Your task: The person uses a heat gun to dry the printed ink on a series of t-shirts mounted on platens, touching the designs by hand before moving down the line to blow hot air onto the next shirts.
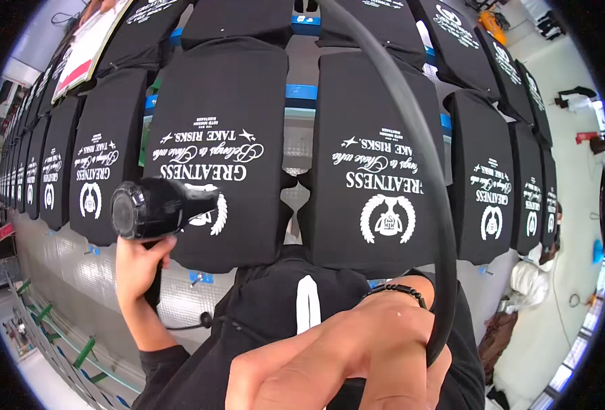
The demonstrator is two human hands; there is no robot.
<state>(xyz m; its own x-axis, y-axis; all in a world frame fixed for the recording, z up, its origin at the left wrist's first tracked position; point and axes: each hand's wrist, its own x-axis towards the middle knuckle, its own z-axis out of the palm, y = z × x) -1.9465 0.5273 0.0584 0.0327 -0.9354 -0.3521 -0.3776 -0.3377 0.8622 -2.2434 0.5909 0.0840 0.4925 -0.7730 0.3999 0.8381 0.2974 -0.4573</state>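
My left hand [138, 266] is wrapped round the handle of a black hair dryer [156, 208]. The dryer's nozzle points right, over the white print on a black T-shirt [220, 102] stretched on a board. Close to the camera, my right hand [343, 362], with a dark beaded bracelet [398, 290] at the wrist, is closed around a black cable [412, 130]. That cable curves up past a second printed T-shirt [377, 89] and out at the top. Part of the right hand's grip is hidden.
Rows of boards with black printed T-shirts run to both sides, including one at left [104, 137] and one at right [483, 130]. Blue brackets [301, 92] sit between them. A green-pegged rail [84, 352] stands at lower left; white cloth [528, 283] lies at right.
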